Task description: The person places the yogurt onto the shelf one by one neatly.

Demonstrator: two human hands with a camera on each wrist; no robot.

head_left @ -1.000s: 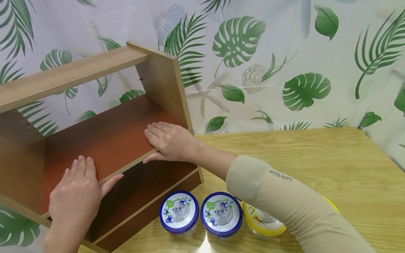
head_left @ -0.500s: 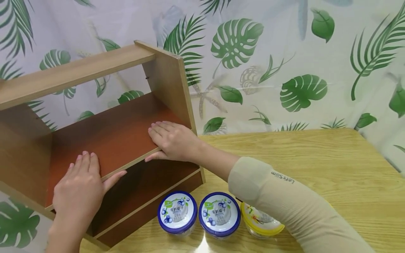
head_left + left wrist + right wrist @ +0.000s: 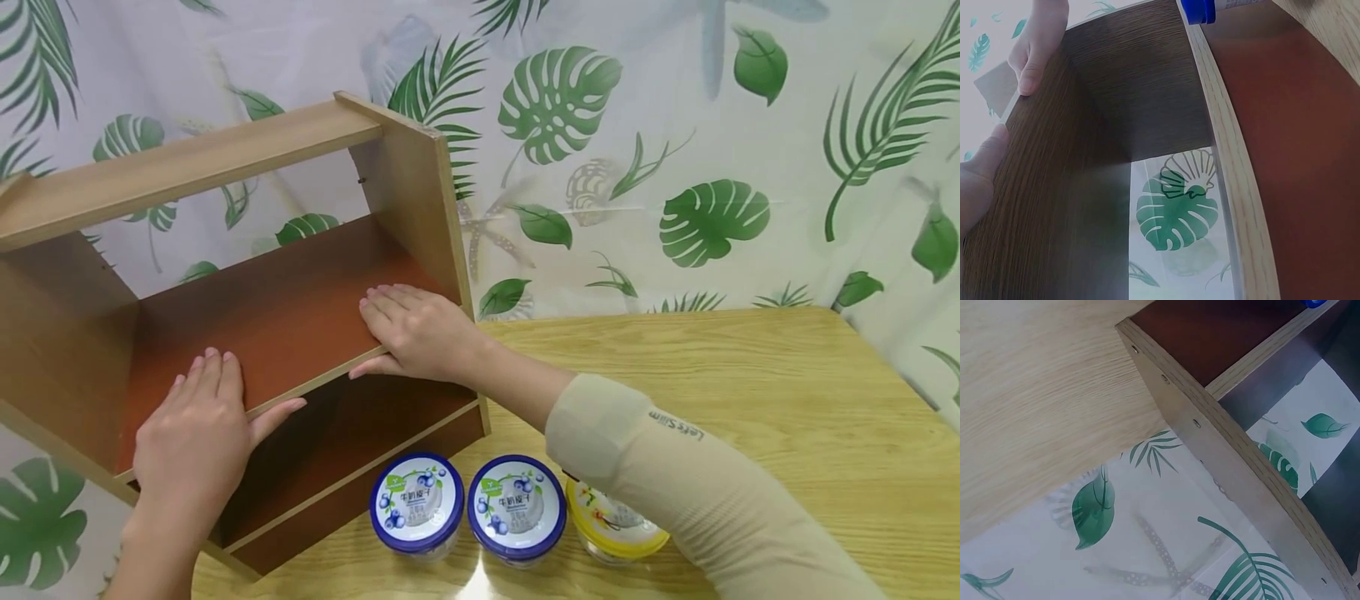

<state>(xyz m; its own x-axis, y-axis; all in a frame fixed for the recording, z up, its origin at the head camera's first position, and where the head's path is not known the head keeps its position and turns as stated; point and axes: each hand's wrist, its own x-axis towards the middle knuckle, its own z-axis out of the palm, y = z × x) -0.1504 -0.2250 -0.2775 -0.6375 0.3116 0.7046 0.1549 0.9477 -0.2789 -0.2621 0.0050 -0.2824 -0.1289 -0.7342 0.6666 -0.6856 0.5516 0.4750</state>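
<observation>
A wooden shelf unit (image 3: pixel 431 200) with a reddish-brown middle board (image 3: pixel 277 300) stands at the left in the head view. My left hand (image 3: pixel 193 425) holds the board's front edge near its left part, straight fingers on top and thumb at the underside. Farther right along that edge, my right hand (image 3: pixel 423 333) holds the board the same way. From below, the left wrist view shows both thumbs against the board's edge. In the right wrist view the unit's outer side panel (image 3: pixel 1235 447) appears, with most of the hand out of frame.
Two tubs with blue lids, the left tub (image 3: pixel 417 504) and the middle tub (image 3: pixel 517 508), stand by the unit's front. A yellow-lidded tub (image 3: pixel 618 525) sits beside them, partly behind the right sleeve (image 3: pixel 697 483). The wood-grain table (image 3: pixel 750 375) meets a leaf-print cloth (image 3: pixel 637 83) behind.
The shelf unit has shifted to the right, towards the tubs, with both hands keeping their hold on the board. The tubs have stayed in place on the table.
</observation>
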